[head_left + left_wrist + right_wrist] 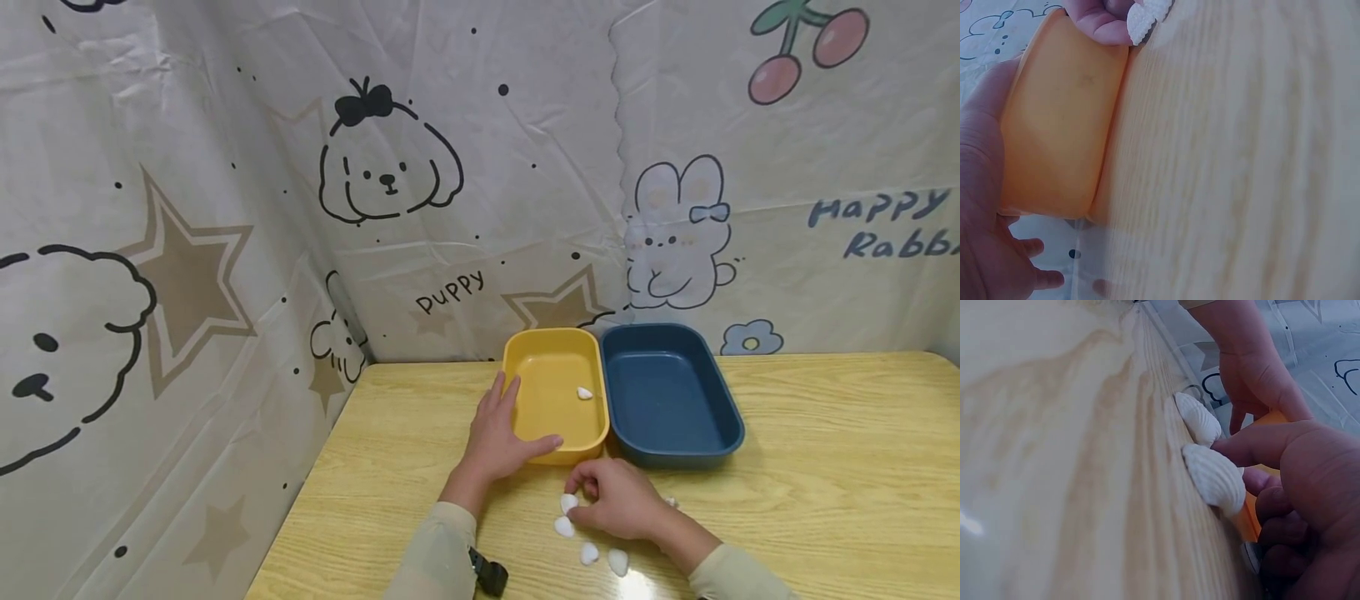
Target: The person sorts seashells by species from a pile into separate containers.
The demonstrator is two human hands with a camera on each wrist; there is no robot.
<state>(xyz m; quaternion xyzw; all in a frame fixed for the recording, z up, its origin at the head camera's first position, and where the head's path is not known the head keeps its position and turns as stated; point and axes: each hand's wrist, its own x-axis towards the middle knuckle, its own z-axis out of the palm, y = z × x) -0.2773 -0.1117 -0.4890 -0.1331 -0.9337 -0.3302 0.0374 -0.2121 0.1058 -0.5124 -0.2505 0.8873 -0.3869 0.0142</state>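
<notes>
My left hand rests at the near left corner of a yellow tray, fingers spread along its left side and thumb over the front rim. One white seashell lies inside that tray. Just in front of it, my right hand pinches a ribbed white seashell between thumb and index finger at table level. Another seashell lies right beside the pinched one. In the right wrist view, two shells stand before the fingertips and mostly hide the pinched shell.
A dark blue tray stands against the yellow tray's right side. Two more seashells lie nearer me on the wooden table. Something whitish shows partly behind my right hand. A printed cloth hangs behind the table and along its left.
</notes>
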